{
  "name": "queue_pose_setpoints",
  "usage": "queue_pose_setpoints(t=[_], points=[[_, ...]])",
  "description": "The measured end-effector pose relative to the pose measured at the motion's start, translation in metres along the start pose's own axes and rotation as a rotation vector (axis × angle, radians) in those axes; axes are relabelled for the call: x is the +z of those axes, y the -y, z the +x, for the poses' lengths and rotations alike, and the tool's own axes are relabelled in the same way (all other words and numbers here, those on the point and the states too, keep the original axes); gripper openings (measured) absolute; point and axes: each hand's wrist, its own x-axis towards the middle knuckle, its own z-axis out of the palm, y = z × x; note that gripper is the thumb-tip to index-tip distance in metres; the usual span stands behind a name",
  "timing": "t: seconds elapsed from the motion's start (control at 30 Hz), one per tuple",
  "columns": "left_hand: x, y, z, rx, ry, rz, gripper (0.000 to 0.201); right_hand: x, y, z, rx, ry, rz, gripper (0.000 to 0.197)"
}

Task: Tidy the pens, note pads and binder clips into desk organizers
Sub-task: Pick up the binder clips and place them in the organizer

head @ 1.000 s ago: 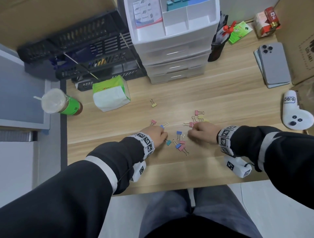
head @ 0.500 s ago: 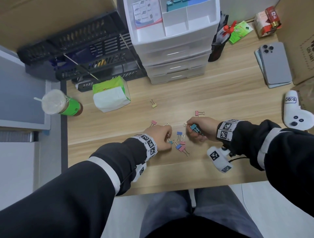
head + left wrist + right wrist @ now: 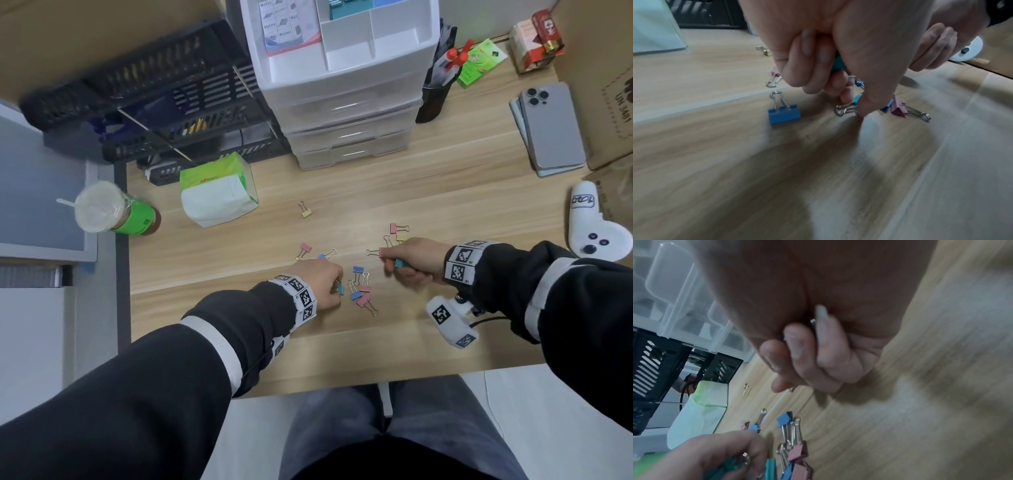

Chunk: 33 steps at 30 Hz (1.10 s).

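On desk (image 3: pixel 445 192), both hands pinch clips

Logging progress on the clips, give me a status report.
Left hand pinching a teal clip. Right hand gripping a teal clip. Others loose on desk. Nothing blocking.

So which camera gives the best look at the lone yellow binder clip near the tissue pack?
The head view: the yellow binder clip lies unobstructed on the desk, colour and wire handles clear. The left wrist view shows it small, half hidden behind the left hand. The right wrist view shows only a blurry speck.
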Motion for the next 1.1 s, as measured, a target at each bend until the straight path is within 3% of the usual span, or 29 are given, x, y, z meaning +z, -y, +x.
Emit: queue_pose_setpoints(t=[0.17, 0.43, 0.57, 0.7, 0.87, 1.1], points=[[-0.001, -0.007, 0.004, -0.077, -0.056, 0.061, 0.028, -0.003, -0.007, 0.001, 0.047, -0.012, -0.068, 0.041], [-0.009, -0.008, 0.01, -0.174, -0.093, -0.041, 0.028, 0.001, 0.0, -0.001, 0.045, -0.038, -0.031, 0.036], [-0.012, -0.002, 0.008, -0.117, -0.105, -0.101, 0.024, 0.001, 0.008, 0.0, 0.053, -0.033, -0.007, 0.033], [-0.008, 0.001, 0.007, -0.035, -0.08, -0.091, 0.033, -0.002, 0.008, 0.001, 0.052, -0.051, -0.006, 0.032], [-0.004, -0.004, 0.015, -0.144, -0.152, -0.129, 0.038, -0.005, 0.003, 0.004, 0.059, -0.07, -0.002, 0.034], [-0.012, -0.013, 0.023, -0.211, -0.107, -0.128, 0.023, -0.003, 0.007, 0.002, 0.051, -0.062, 0.0, 0.035]])
